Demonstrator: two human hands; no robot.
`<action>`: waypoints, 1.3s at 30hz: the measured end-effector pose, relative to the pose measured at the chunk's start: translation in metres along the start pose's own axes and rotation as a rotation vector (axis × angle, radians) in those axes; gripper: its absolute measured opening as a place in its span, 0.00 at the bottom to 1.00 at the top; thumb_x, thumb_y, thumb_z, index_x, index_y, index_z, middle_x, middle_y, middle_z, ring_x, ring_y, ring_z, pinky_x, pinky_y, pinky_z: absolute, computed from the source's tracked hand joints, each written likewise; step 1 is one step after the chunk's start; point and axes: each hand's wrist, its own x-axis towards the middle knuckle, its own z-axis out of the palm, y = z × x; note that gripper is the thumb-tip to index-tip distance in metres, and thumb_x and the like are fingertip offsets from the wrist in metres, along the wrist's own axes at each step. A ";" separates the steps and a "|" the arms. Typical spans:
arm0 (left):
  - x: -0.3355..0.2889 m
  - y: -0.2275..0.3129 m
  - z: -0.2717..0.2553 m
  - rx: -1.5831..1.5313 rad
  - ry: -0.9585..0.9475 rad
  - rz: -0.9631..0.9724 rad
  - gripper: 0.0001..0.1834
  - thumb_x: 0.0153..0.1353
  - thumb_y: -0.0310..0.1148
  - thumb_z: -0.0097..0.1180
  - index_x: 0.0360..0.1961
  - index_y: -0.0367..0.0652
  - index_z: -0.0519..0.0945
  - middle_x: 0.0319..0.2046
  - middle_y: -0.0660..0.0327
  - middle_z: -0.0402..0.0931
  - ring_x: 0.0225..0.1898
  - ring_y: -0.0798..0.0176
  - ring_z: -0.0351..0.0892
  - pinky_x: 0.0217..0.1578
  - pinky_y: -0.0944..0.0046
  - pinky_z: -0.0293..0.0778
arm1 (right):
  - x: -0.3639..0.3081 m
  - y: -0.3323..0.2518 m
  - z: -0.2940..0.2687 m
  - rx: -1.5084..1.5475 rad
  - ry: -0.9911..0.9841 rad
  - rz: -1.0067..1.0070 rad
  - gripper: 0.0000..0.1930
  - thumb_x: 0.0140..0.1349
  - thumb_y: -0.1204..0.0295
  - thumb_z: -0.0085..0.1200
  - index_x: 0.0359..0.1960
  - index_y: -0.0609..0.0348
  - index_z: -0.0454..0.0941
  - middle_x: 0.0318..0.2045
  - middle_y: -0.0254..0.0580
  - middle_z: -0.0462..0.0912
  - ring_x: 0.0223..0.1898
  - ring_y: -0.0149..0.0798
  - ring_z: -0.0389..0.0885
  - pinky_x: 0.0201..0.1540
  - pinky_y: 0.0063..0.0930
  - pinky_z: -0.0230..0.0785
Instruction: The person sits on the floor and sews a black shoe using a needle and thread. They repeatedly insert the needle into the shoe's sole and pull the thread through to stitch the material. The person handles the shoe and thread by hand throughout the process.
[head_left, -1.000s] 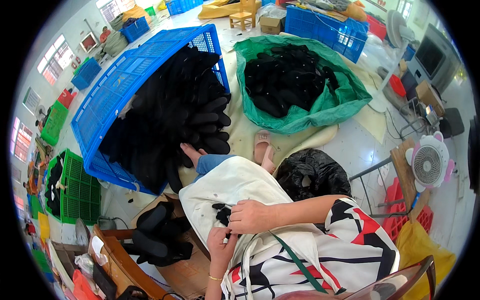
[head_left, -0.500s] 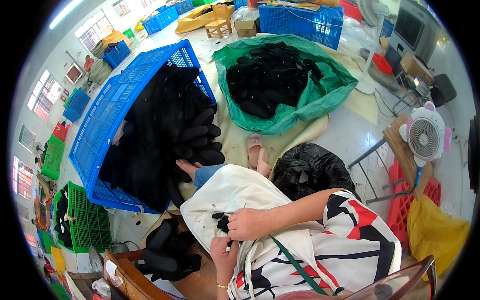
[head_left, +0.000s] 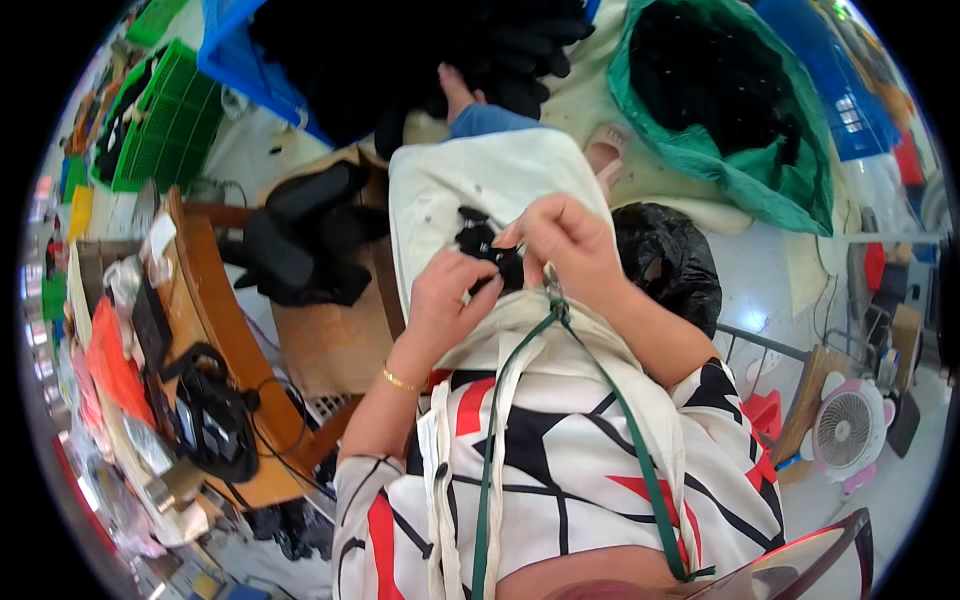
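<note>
My left hand (head_left: 447, 298) is closed, thumb and forefinger pinching the edge of a small black cloth piece (head_left: 508, 268) over my lap. From the right, my right hand (head_left: 572, 248) bends its fingers onto the same piece and is also closed. A small metal tool (head_left: 553, 284) on a green cord (head_left: 520, 345) shows just under the right palm; whether that hand grips it is hidden. More small black pieces (head_left: 474, 228) with pale specks lie just beyond the fingers, on the white apron (head_left: 440, 175) covering my lap.
At the far side, a blue crate (head_left: 225, 50) bears a heap of black padded pieces. A green sack (head_left: 640, 110) of similar pieces stands far right, a black plastic bag (head_left: 665, 265) nearer. Left are black shapes (head_left: 310, 235) over cardboard and a wooden table (head_left: 225, 400).
The view has tipped down and turned toward my lap. My hands have drawn slightly apart over the black cloth, and the metal tool on the cord now shows.
</note>
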 end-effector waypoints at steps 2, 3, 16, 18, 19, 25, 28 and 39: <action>0.001 -0.005 0.002 -0.035 0.018 -0.038 0.07 0.49 0.23 0.65 0.30 0.39 0.82 0.27 0.57 0.78 0.30 0.55 0.75 0.32 0.61 0.71 | 0.004 -0.008 -0.006 0.226 -0.002 0.141 0.07 0.74 0.69 0.46 0.39 0.58 0.71 0.29 0.38 0.79 0.20 0.26 0.73 0.23 0.18 0.67; 0.002 -0.008 0.001 -0.007 0.026 -0.045 0.06 0.49 0.24 0.65 0.30 0.39 0.82 0.26 0.57 0.78 0.30 0.55 0.75 0.31 0.60 0.71 | 0.005 -0.010 -0.010 0.282 -0.017 0.131 0.07 0.74 0.68 0.46 0.39 0.57 0.70 0.26 0.35 0.77 0.18 0.25 0.71 0.22 0.17 0.65; -0.013 -0.043 0.003 -0.282 0.021 -0.214 0.05 0.50 0.30 0.63 0.28 0.42 0.82 0.28 0.57 0.79 0.32 0.53 0.79 0.35 0.59 0.75 | 0.031 0.037 -0.035 -0.743 -0.199 -0.058 0.14 0.58 0.75 0.62 0.46 0.62 0.76 0.35 0.36 0.77 0.35 0.31 0.76 0.44 0.25 0.70; -0.018 -0.042 -0.005 -0.316 0.025 -0.244 0.05 0.51 0.28 0.64 0.30 0.41 0.82 0.26 0.57 0.78 0.32 0.54 0.78 0.35 0.59 0.73 | 0.033 0.051 -0.017 -0.778 -0.358 0.019 0.11 0.59 0.74 0.62 0.42 0.64 0.78 0.31 0.38 0.77 0.33 0.33 0.76 0.38 0.25 0.70; -0.015 -0.039 -0.018 -0.205 -0.043 -0.252 0.07 0.52 0.29 0.65 0.32 0.42 0.83 0.27 0.57 0.79 0.32 0.55 0.78 0.35 0.60 0.74 | 0.033 0.057 -0.016 -0.742 -0.345 0.057 0.10 0.59 0.74 0.62 0.40 0.64 0.78 0.30 0.38 0.77 0.32 0.32 0.75 0.37 0.25 0.70; -0.030 -0.112 -0.117 0.361 0.776 -0.503 0.17 0.57 0.34 0.67 0.46 0.39 0.79 0.40 0.57 0.76 0.34 0.61 0.77 0.38 0.62 0.75 | 0.042 0.073 -0.026 -0.661 -0.178 0.126 0.07 0.62 0.75 0.59 0.38 0.65 0.78 0.28 0.32 0.77 0.28 0.24 0.72 0.33 0.19 0.67; -0.056 -0.160 -0.177 0.569 0.839 -0.958 0.32 0.59 0.51 0.63 0.53 0.33 0.73 0.45 0.47 0.77 0.45 0.47 0.78 0.48 0.53 0.74 | 0.041 0.076 -0.025 -0.563 -0.141 0.232 0.07 0.64 0.73 0.60 0.38 0.65 0.78 0.28 0.26 0.76 0.29 0.19 0.70 0.33 0.15 0.65; -0.089 -0.244 -0.217 -0.309 0.899 -1.063 0.30 0.43 0.35 0.71 0.45 0.26 0.78 0.36 0.53 0.82 0.33 0.59 0.82 0.32 0.64 0.77 | 0.033 0.096 -0.028 -0.481 -0.174 0.251 0.08 0.66 0.70 0.59 0.39 0.64 0.78 0.27 0.24 0.75 0.28 0.18 0.68 0.32 0.15 0.63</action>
